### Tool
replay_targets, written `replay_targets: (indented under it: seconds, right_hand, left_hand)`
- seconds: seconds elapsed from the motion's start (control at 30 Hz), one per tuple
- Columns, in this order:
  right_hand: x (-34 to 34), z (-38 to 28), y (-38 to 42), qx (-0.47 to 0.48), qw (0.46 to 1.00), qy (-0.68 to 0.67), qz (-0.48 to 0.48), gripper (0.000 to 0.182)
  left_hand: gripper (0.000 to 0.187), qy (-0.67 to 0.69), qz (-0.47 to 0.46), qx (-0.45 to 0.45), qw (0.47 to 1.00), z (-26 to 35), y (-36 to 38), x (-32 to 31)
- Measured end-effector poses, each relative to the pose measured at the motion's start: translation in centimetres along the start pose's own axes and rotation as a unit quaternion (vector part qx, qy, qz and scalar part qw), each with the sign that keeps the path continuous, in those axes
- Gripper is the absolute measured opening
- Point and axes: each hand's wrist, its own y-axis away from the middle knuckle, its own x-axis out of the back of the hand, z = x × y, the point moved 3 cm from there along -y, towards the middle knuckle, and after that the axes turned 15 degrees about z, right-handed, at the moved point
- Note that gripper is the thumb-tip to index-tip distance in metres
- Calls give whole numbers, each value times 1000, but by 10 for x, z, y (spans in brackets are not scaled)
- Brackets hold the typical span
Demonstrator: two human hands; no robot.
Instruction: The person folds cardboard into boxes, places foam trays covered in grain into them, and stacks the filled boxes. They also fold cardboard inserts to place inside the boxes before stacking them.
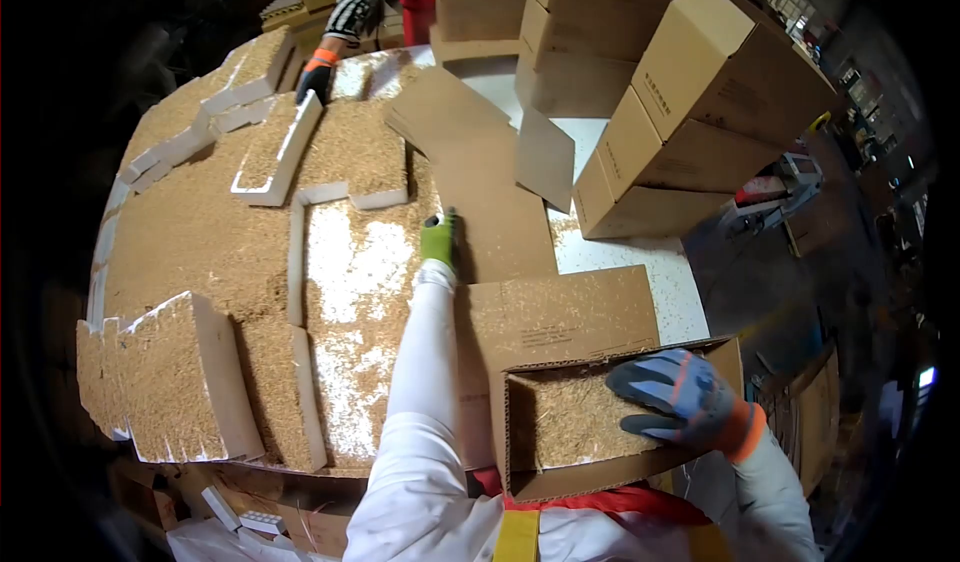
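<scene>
My left hand (440, 239), in a green glove with dark fingertips, reaches forward to the left edge of a flat cardboard sheet (495, 202). Its fingers point away from me, partly out of sight. Close to my body is an open cardboard box (560, 484) with a layer of wood shavings (570, 422) inside. My right hand (675, 400), in a grey-blue glove with an orange cuff, lies over the right part of this box, fingers extended and slightly apart above the shavings.
Left, shavings cover a table with white foam-like blocks (225, 372) and strips (297, 262). At the back, another person's gloved hand (314, 80) is at a white-edged block (280, 152). Tall cardboard boxes (680, 112) stand at the right back on a white surface (670, 272).
</scene>
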Motion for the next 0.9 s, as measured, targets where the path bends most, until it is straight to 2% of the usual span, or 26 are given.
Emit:
replay_targets:
  seconds: [0.03, 0.07, 0.1, 0.13, 0.17, 0.2, 0.27, 0.3, 0.33, 0.37, 0.4, 0.43, 0.47, 0.5, 0.53, 0.57, 0.63, 0.67, 0.7, 0.73, 0.77, 0.83, 0.87, 0.9]
  right_hand:
    - [11, -1, 6, -9, 999, -17, 42, 41]
    - [24, 1, 16, -46, 996, -35, 71, 37]
    - [37, 2, 31, -42, 992, -6, 117, 40]
    - [52, 6, 41, -44, 987, 8, 154, 45]
    - [57, 16, 64, -30, 966, 22, 255, 45]
    - [62, 33, 93, -26, 955, 49, 291, 43]
    - [74, 49, 128, -148, 925, 129, 324, 33]
    - [75, 62, 144, -247, 889, 129, 363, 38]
    - [76, 72, 150, -243, 892, 120, 362, 43]
    - [72, 87, 159, -276, 887, 78, 362, 46]
    - [63, 94, 159, -284, 870, -5, 402, 50]
    - [50, 102, 164, -264, 870, -31, 416, 52]
    - [28, 115, 176, -277, 853, -136, 420, 53]
    - [0, 133, 190, -289, 823, -266, 411, 52]
    - [-12, 133, 177, -328, 703, -486, 403, 50]
    - [-21, 114, 159, -339, 757, -377, 412, 48]
    - [-24, 119, 152, -344, 822, -289, 350, 45]
    - [-23, 119, 151, -324, 820, -292, 370, 44]
    - [-22, 117, 149, -305, 817, -296, 390, 42]
    - [-4, 105, 140, -331, 849, -221, 349, 40]
    - [-8, 105, 144, -335, 841, -224, 361, 41]
    - [-22, 110, 154, -345, 825, -230, 383, 41]
    - [-26, 112, 151, -310, 795, -336, 399, 41]
    - [-27, 118, 150, -271, 830, -264, 410, 40]
  left_hand:
    - [33, 90, -24, -16, 996, -20, -17, -6]
    - [25, 179, -54, -27, 982, -38, -33, -12]
    - [21, 84, -3, -44, 996, -3, -17, 9]
    - [21, 99, 22, -69, 992, 16, -12, 19]
    - [21, 112, 45, -94, 988, 32, -9, 29]
    - [21, 21, 100, -136, 985, 51, -12, 42]
    - [22, -115, 191, -219, 950, 110, -3, 75]
    - [23, -160, 226, -258, 926, 147, 16, 95]
    - [23, -167, 249, -307, 903, 175, 25, 111]
    - [24, -172, 272, -355, 878, 202, 35, 129]
    - [24, -193, 269, -384, 862, 232, 51, 144]
    - [23, -95, 241, -480, 838, 256, 67, 159]
    - [25, -99, 225, -668, 703, 291, 96, 173]
    - [27, -39, 188, -725, 661, 317, 138, 185]
    - [31, 15, 127, -713, 690, 335, 186, 191]
    - [36, 70, 69, -697, 711, 348, 235, 198]
    - [40, -85, 115, -774, 617, 369, 304, 228]
    - [44, -63, 64, -763, 640, 370, 320, 238]
    - [42, -10, -18, -692, 721, 360, 331, 240]
    - [42, 55, -84, -605, 790, 353, 345, 238]
    - [36, -26, -95, -661, 744, 353, 362, 216]
    - [28, -154, -115, -764, 616, 356, 403, 167]
    - [27, -197, -162, -770, 585, 336, 402, 151]
    - [25, -193, -151, -815, 525, 314, 404, 136]
